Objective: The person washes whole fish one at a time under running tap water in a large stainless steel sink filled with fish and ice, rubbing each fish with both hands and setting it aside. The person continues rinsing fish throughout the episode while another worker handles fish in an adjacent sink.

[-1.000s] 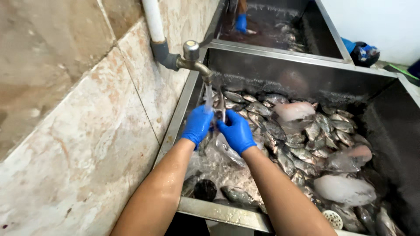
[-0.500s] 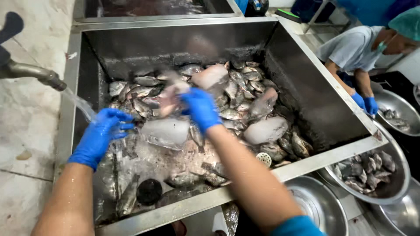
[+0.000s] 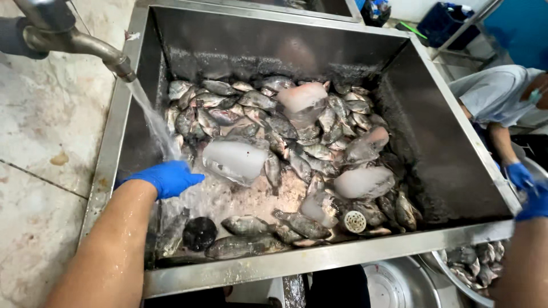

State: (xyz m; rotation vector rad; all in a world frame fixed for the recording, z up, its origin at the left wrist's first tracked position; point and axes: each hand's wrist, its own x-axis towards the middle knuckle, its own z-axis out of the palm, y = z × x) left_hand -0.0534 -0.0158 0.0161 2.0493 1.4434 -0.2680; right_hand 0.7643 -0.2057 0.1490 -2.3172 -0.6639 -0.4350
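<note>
My left hand (image 3: 165, 177), in a blue glove, is inside the steel sink (image 3: 319, 259) at its left side, under the stream of water (image 3: 151, 122) from the tap (image 3: 85, 45). Its fingers are stretched out and hold nothing. Beside it lies a block of ice (image 3: 234, 161) among several grey fish (image 3: 297, 222). My right hand (image 3: 535, 203), also gloved in blue, is past the sink's right rim, above a metal bowl of fish (image 3: 474, 271). It is blurred and cut by the frame edge, so I cannot tell what it holds.
More ice blocks (image 3: 363, 181) lie among the fish, with a round drain strainer (image 3: 354, 221) near the front. A co-worker in a light shirt (image 3: 496, 94) bends at the right, one gloved hand (image 3: 518, 173) close to mine. An empty steel bowl (image 3: 399, 282) sits below the sink.
My right hand left the fish pile in the sink's middle and swung right, past the rim, over the bowl. My left hand stayed under the running water.
</note>
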